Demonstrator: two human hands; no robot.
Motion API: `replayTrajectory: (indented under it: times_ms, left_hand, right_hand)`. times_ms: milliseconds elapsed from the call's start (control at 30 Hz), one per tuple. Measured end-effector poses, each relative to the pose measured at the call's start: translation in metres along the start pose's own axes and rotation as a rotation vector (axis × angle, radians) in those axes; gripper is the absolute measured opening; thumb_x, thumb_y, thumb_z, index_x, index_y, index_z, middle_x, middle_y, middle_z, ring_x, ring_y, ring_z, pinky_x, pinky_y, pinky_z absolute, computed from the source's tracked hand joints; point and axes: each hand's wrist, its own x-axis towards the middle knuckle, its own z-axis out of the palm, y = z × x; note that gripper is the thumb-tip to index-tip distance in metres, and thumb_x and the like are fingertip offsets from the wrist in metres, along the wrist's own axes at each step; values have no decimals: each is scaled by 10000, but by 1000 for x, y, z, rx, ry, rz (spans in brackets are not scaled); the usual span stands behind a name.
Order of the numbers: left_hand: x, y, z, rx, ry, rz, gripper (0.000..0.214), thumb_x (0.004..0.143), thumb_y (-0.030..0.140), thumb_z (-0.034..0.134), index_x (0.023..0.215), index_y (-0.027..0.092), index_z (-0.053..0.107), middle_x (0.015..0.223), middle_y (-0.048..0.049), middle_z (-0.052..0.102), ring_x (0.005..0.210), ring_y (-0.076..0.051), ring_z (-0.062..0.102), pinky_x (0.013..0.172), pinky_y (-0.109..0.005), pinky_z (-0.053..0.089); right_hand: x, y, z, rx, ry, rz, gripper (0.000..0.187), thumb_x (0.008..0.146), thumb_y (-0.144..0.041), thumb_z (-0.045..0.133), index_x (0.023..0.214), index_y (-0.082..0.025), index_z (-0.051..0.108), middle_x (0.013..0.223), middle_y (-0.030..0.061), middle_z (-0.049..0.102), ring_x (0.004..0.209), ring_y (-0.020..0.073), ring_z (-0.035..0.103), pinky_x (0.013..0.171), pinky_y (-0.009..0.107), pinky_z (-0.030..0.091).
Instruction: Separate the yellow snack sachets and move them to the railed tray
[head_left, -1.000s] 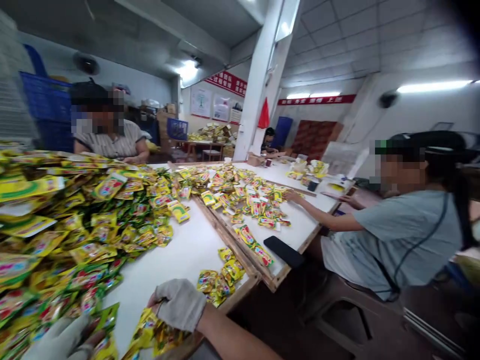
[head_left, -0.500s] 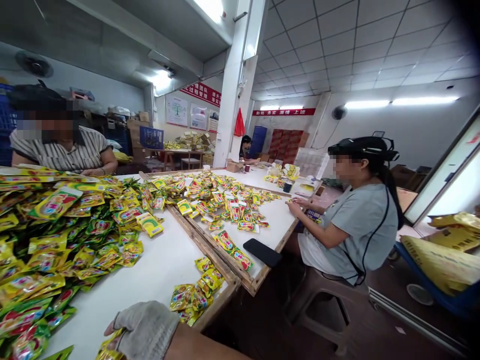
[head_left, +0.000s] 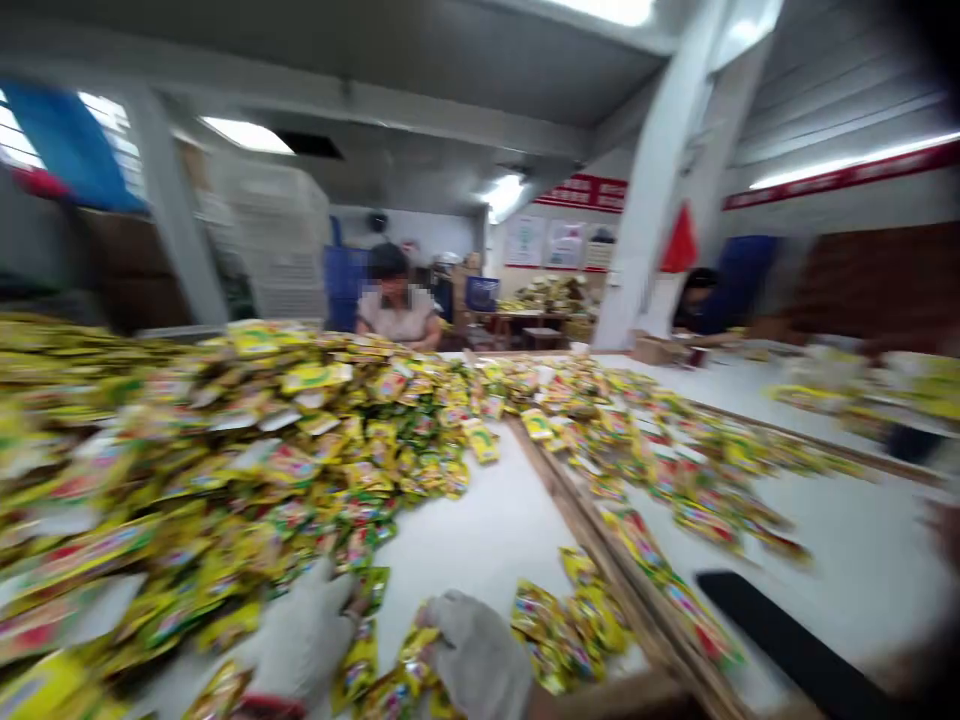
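Observation:
My left hand [head_left: 304, 632], in a pale glove with a red cuff edge, is low on the pile's near edge. Its fingers point toward green-and-yellow packets and are smeared by motion, so I cannot see whether they grip one. My right hand [head_left: 480, 655], in a grey glove, is bent around small shiny yellow packets [head_left: 415, 655] at the table's front. A cluster of similar packets [head_left: 566, 630] lies just right of that hand. The big heap of packets [head_left: 300, 450] spreads over the left and middle of the white table [head_left: 480, 530].
A wooden edge strip [head_left: 570, 500] divides this table from the one at right. More packets [head_left: 697, 460] and a black phone [head_left: 795, 640] lie there. One person [head_left: 401, 310] sits across the table; another [head_left: 697, 310] is farther back by the pillar [head_left: 660, 180].
The view has swung left, so the scene has shifted right and blurred. My left hand has come into view at the heap. My right hand stays low at the packets.

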Motion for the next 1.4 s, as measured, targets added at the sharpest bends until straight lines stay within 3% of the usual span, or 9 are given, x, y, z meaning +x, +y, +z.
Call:
replayTrajectory:
  times_ms: [200, 333, 433, 633, 767, 900, 1067, 1233, 1400]
  left_hand:
    - [2, -7, -7, -120, 67, -79, 188, 719, 213, 507, 870, 236, 616, 946, -56, 652, 847, -240, 612, 653, -306, 381]
    - [4, -2, -5, -245, 16, -51, 147, 673, 153, 521, 777, 206, 611, 814, -35, 664, 773, -208, 589, 597, -277, 324]
    - [4, -4, 9, -364, 101, -28, 159, 667, 102, 523, 774, 197, 593, 763, -6, 630, 737, -163, 553, 597, -248, 316]
    - [-4, -7, 19, -722, 230, -36, 302, 756, 90, 487, 1026, 207, 557, 724, 26, 539, 671, -120, 511, 605, -207, 364]
    - [-12, -6, 4, -520, 278, -91, 153, 814, 223, 503, 951, 199, 565, 834, -24, 576, 760, -150, 556, 661, -232, 391]
    - [-9, 1, -2, -216, 211, -165, 323, 742, 451, 612, 923, 183, 601, 1033, -125, 600, 931, -272, 589, 744, -328, 425]
    - [-3, 13, 3, -234, 149, -108, 113, 719, 228, 569, 822, 188, 595, 944, -81, 650, 895, -221, 608, 733, -286, 421]
    - [5, 16, 5, -255, 137, -145, 335, 685, 228, 597, 1013, 200, 536, 1008, -67, 654, 896, -200, 612, 704, -259, 423]
    - [22, 25, -6, -254, 1, -117, 125, 636, 187, 589, 753, 179, 546, 724, -45, 633, 719, -206, 608, 586, -263, 402]
  right_hand:
    - [1, -8, -7, 36, -168, 19, 370, 734, -169, 565, 1059, -278, 704, 1058, 23, 685, 989, 182, 626, 861, 225, 457]
    - [-5, -5, -2, 47, -171, -1, 395, 712, -231, 607, 1094, -278, 697, 1097, 25, 688, 1033, 198, 616, 900, 240, 448]
    - [-5, 0, 3, 56, -167, 31, 448, 695, -251, 620, 1139, -276, 680, 1133, 30, 685, 1058, 214, 611, 933, 262, 440]
    - [-4, 0, 7, 92, -120, -17, 381, 708, -209, 563, 1062, -242, 701, 1059, 37, 703, 993, 199, 632, 884, 260, 456]
    - [-5, -1, 7, 101, -27, -95, 325, 748, -204, 516, 1015, -212, 700, 1030, 51, 701, 975, 190, 627, 883, 257, 444]
    - [-6, -1, 8, 81, -23, -127, 300, 772, -232, 521, 1008, -193, 702, 1014, 63, 700, 955, 198, 626, 875, 266, 444]
    - [-5, 0, 9, 92, -19, -120, 337, 755, -223, 554, 1054, -184, 704, 1067, 70, 702, 994, 201, 628, 899, 266, 442]
    - [-4, 3, 6, 81, -15, -130, 315, 758, -227, 576, 1038, -197, 717, 1036, 67, 711, 978, 200, 633, 889, 265, 446]
    - [-7, 4, 0, 12, -19, -178, 321, 782, -298, 603, 1071, -210, 711, 1045, 63, 711, 993, 204, 634, 882, 259, 453]
